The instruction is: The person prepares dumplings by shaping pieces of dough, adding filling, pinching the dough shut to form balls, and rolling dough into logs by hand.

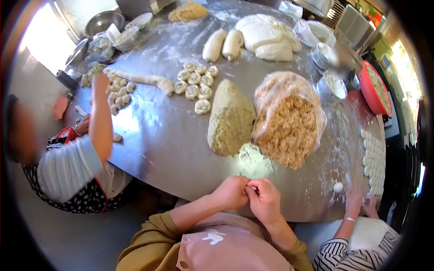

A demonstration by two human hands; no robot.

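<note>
My left hand [231, 192] and my right hand [264, 198] meet over the table's near edge, fingers curled and pinched together at the tips. Whatever lies between them is hidden by the fingers. Just beyond is a dusting of white flour [253, 158]. Farther out sits a large pale mound of dough or filling [230, 115] with a crumbly greenish near side. To its right, a plastic bag [275, 86] partly covers a heap of brown crumbly filling [289, 131].
A co-worker [68, 158] at left works beside small dough pieces [118, 95] and a dough rope [144, 79]. Filled rounds [194, 79], dough rolls [214, 45] and a dough slab [266, 36] lie farther back. At right are another person's hands [355, 203], white rounds [373, 162] and a red basin [375, 86].
</note>
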